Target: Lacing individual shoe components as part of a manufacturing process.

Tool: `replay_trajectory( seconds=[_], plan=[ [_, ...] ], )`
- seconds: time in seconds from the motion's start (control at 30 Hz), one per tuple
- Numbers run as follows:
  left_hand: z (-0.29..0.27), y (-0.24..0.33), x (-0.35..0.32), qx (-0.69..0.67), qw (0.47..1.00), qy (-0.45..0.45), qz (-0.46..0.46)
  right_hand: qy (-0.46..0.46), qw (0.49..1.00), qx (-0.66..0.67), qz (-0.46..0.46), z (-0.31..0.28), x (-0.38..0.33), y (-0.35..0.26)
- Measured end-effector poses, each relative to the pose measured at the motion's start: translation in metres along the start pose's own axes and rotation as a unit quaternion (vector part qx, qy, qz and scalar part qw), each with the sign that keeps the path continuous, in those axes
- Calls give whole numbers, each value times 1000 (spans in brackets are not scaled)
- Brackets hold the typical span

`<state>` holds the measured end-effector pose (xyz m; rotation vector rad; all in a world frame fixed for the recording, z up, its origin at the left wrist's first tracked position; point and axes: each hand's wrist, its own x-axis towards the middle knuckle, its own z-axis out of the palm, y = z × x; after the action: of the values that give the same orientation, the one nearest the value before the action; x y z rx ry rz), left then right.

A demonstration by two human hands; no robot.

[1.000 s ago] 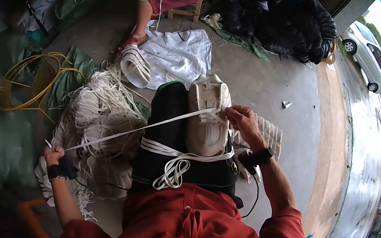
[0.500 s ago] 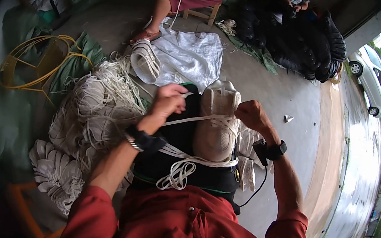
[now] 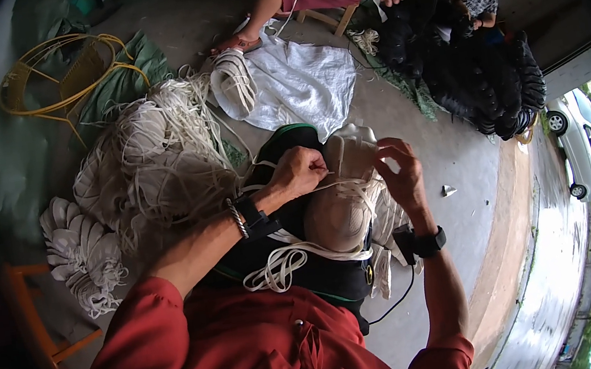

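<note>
A pale beige shoe upper (image 3: pixel 336 218) rests over my lap on a black cloth with a green edge (image 3: pixel 282 140), its toe toward me. White shoelace (image 3: pixel 344 187) runs across its eyelets. My left hand (image 3: pixel 301 172) pinches the shoelace at the left side of the upper. At the right edge of the upper, near its opening, my right hand (image 3: pixel 401 172) has thumb and fingers bent together; what lies between the fingertips is too small to make out. A looped bundle of white laces (image 3: pixel 277 269) lies on the cloth near my waist.
At left is a big heap of pale uppers and laces (image 3: pixel 156 147), with a stacked row of uppers (image 3: pixel 80 250) beside it. A white sack (image 3: pixel 304 82) lies ahead, near a seated co-worker's leg (image 3: pixel 262 17). Black shoe parts (image 3: pixel 476 78) are piled at far right.
My left hand has moved right and down to the upper, and the lace no longer stretches out leftward. My right hand has opened from a fist into a loose pinch. A co-worker's hand has appeared.
</note>
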<state>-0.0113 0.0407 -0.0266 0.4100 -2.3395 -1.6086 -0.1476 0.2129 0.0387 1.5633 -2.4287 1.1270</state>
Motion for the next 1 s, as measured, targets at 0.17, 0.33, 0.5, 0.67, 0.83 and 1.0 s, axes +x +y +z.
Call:
replay_trajectory(
  seconds=[0.17,0.33,0.5,0.67,0.83,1.0],
  plan=[
    [9,0,2,73,996,41,26,-52,987,-114,-104,43,1,0],
    [13,10,0,149,987,58,-20,-86,976,-185,-73,54,6,-15],
    [17,18,-6,152,986,62,36,-64,980,-172,-82,55,3,-24],
    [8,22,-7,177,974,68,123,-53,986,-138,-81,50,1,-28],
    [-22,29,13,299,901,-74,305,-73,986,-123,-80,45,2,-30],
    [-30,22,29,324,868,-122,355,-57,994,-77,-59,55,1,-19]
  ],
)
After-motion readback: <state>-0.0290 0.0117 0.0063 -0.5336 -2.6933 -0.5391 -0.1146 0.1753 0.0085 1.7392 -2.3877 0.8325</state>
